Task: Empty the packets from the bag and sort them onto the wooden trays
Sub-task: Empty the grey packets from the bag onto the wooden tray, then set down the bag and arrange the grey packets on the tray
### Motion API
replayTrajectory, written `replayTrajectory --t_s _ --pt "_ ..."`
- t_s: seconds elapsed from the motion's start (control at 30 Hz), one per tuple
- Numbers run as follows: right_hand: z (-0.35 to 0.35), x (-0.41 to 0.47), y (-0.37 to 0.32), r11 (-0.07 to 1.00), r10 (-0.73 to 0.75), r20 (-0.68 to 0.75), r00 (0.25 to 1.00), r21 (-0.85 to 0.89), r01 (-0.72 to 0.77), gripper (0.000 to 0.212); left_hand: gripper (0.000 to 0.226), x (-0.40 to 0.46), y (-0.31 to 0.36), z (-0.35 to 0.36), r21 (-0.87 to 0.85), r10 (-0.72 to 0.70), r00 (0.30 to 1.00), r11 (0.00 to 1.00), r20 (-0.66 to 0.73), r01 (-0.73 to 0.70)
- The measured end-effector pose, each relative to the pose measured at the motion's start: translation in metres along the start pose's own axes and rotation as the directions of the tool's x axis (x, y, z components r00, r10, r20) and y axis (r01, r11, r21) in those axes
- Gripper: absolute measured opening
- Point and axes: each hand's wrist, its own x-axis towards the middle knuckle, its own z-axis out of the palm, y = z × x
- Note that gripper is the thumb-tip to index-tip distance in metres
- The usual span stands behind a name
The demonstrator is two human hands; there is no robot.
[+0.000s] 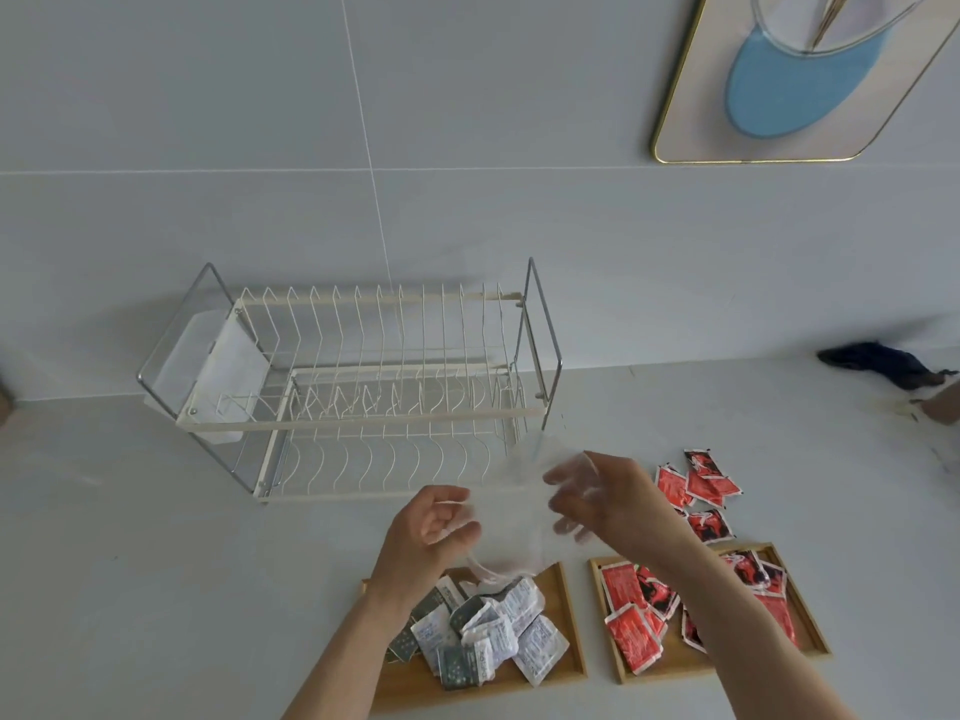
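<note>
just below the centre of the frame, both hands hold a clear plastic bag (511, 504) stretched between them above the counter (156, 563). the left hand (431, 522) has its fingers curled loosely inward, pinching the bag's left edge, and a twisted tail of the film hangs down from it toward the tray below. the right hand (597, 498) is spread wider, its fingers showing through the film as if partly inside or behind the bag; whether it truly pinches the plastic or just presses against it i cannot tell, since the motion blurs it. the bag looks empty. at the lower centre, the left wooden tray (561, 579) holds a heap of white and grey packets (483, 631). just right of it, the right wooden tray (810, 636) carries red packets (631, 626), partly covered by the right forearm. more loose red packets (698, 485) lie on the counter above that tray, right of the right hand. a wire dish rack (363, 387) stands behind the hands against the wall.
</note>
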Motion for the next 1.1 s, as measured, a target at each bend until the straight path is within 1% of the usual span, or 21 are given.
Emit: replayTrajectory --t_s 0.07,0.17,0.27,0.33,0.47,0.6,0.7,0.8,0.87,0.93,1.0,1.1 --pt "0.007 0.0 -0.005 0.982 0.059 0.001 0.998 0.181 -0.058 0.016 0.04 -0.004 0.001 -0.008 -0.098 -0.038 0.998 0.995 -0.047 0.033" --pt "0.023 0.001 -0.007 0.908 0.143 0.046 0.989 0.391 -0.149 0.02 0.049 -0.008 -0.001 -0.023 -0.228 -0.085 0.99 0.972 -0.112 0.057" --pt "0.048 0.007 -0.006 0.816 0.211 0.104 0.972 0.529 -0.234 0.026 0.055 -0.013 -0.005 -0.041 -0.383 -0.142 0.984 0.919 -0.11 0.09" --pt "0.065 0.012 -0.006 0.777 0.242 0.132 0.961 0.568 -0.274 0.029 0.052 -0.015 -0.009 -0.053 -0.439 -0.166 0.976 0.894 -0.144 0.088" --pt "0.099 0.02 -0.011 0.767 0.296 0.119 0.948 0.561 -0.31 0.031 0.044 -0.023 -0.019 -0.083 -0.484 -0.206 0.941 0.873 -0.268 0.053" --pt "0.131 0.026 -0.02 0.795 0.299 0.12 0.947 0.516 -0.317 0.027 0.041 -0.034 -0.029 -0.118 -0.488 -0.238 0.899 0.872 -0.367 0.032" --pt "0.16 0.03 -0.025 0.83 0.298 0.125 0.947 0.455 -0.321 0.029 0.037 -0.043 -0.04 -0.144 -0.485 -0.26 0.856 0.874 -0.448 0.012" --pt "0.187 0.034 -0.025 0.867 0.308 0.09 0.947 0.383 -0.318 0.033 0.036 -0.052 -0.056 -0.168 -0.492 -0.294 0.805 0.871 -0.516 0.003" --pt "0.202 0.036 -0.022 0.884 0.318 0.071 0.945 0.337 -0.323 0.031 0.036 -0.057 -0.068 -0.183 -0.505 -0.324 0.77 0.863 -0.55 0.002" --pt "0.215 0.037 -0.017 0.906 0.327 0.052 0.944 0.268 -0.329 0.028 0.034 -0.061 -0.08 -0.194 -0.515 -0.365 0.73 0.857 -0.578 0.02" --pt "0.225 0.036 -0.012 0.917 0.334 0.042 0.942 0.217 -0.335 0.027 0.035 -0.063 -0.096 -0.204 -0.507 -0.406 0.675 0.86 -0.616 0.055" --pt "0.235 0.034 -0.01 0.92 0.338 0.049 0.94 0.193 -0.341 0.025 0.039 -0.065 -0.118 -0.211 -0.487 -0.477 0.589 0.859 -0.652 0.156"
